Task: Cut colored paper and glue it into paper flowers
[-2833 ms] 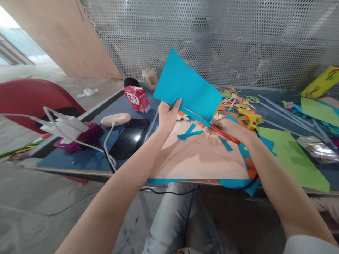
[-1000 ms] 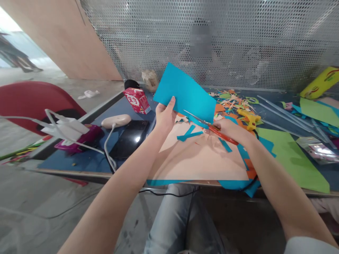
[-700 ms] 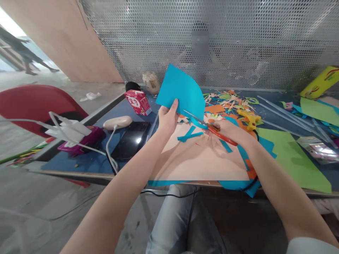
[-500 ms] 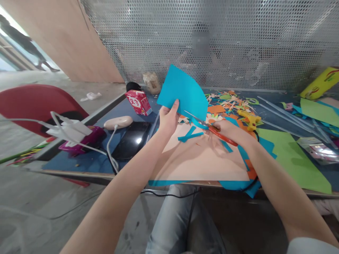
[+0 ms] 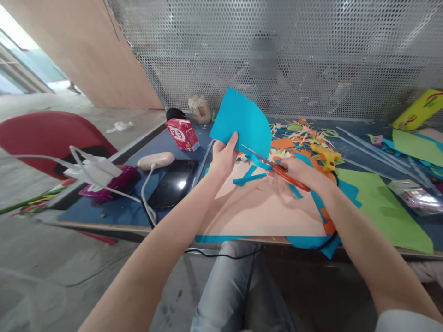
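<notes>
My left hand (image 5: 224, 154) pinches the lower left edge of a blue sheet of paper (image 5: 242, 120), thumb on top, and holds it tilted up above the table. In my right hand (image 5: 294, 169) is a pair of scissors (image 5: 284, 173) with orange handles. Its blades lie at the sheet's lower edge, where a narrow blue strip curls away. Below, a pale peach sheet (image 5: 256, 212) lies on the table with several cut blue strips (image 5: 249, 177) on it.
Paper scraps (image 5: 294, 131) pile up behind my hands. A yellow glue gun (image 5: 327, 157) and a green sheet (image 5: 377, 207) lie to the right. At left are a red carton (image 5: 182, 134), a black phone (image 5: 175, 183), a white charger (image 5: 93, 170) and a red chair (image 5: 51, 138).
My left hand and the blue sheet have shifted slightly to the right. The scissors stay nearly in place. A person walking in the far left background has gone almost out of sight.
</notes>
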The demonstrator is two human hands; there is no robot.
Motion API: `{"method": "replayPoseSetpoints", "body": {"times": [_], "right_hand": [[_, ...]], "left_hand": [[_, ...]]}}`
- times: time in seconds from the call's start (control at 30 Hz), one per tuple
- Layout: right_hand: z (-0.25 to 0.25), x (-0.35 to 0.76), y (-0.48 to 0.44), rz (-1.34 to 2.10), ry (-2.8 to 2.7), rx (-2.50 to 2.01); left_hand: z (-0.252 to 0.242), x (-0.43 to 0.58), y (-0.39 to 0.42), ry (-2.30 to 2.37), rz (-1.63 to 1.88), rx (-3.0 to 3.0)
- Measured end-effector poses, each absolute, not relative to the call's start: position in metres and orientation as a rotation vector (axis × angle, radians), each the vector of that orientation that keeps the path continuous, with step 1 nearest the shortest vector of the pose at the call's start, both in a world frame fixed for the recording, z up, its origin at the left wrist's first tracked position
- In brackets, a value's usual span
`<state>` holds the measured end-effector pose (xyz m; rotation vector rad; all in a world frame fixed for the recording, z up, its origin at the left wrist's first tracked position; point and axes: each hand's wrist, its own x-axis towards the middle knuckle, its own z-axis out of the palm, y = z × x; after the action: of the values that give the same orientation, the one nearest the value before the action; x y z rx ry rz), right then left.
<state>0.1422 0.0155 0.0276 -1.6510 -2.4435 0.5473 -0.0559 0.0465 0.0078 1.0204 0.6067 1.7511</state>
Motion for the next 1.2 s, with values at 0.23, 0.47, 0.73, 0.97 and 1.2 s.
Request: {"method": "replayPoseSetpoints", "body": {"times": [0.23,0.47,0.73,0.97,1.2], "right_hand": [[0.028,0.141,0.018,0.487,-2.490,-1.635],[0.033,0.137,0.011,0.552,-2.440,-1.670],[0.033,0.138,0.012,0.492,-2.474,-1.625],[0.031,0.138,0.013,0.479,-2.464,-1.648],[0.020,0.143,0.019,0.538,-2.414,-1.560]], "left_hand": [[0.007,-0.057,0.048,0.589,1.773,1.000],[0.007,-0.053,0.044,0.620,1.703,1.012],[0.006,-0.056,0.047,0.660,1.731,1.012],[0.006,-0.065,0.055,0.636,1.813,1.058],[0.006,-0.058,0.050,0.627,1.766,1.018]]}}
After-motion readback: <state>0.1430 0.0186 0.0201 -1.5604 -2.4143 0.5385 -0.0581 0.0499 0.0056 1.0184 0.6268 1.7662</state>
